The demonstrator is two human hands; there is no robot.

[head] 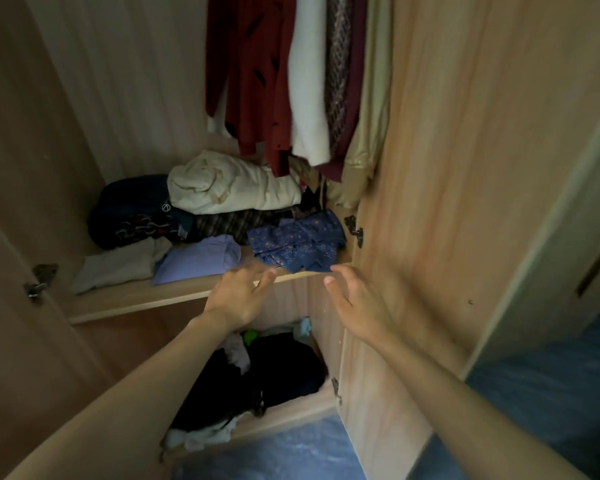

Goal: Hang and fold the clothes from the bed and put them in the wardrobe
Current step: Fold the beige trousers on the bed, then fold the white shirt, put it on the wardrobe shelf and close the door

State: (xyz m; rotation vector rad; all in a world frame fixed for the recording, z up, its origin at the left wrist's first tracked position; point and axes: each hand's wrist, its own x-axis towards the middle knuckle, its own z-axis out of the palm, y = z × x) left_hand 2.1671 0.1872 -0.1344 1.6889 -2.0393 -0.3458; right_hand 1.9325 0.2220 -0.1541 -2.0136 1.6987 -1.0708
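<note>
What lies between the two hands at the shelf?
Head view: the shelf edge and the front of the folded blue patterned cloth lie between the left hand and the right hand.

Both hands reach toward the wardrobe shelf

The left hand point(238, 299) and right hand point(355, 303), fingers relaxed and empty, hover just before the shelf point(146, 299), near a folded blue patterned garment point(298, 242) beside a lilac top point(198, 259).

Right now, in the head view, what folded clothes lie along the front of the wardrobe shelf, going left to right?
pale grey folded cloth → lilac folded garment → dark blue patterned folded garment
</note>
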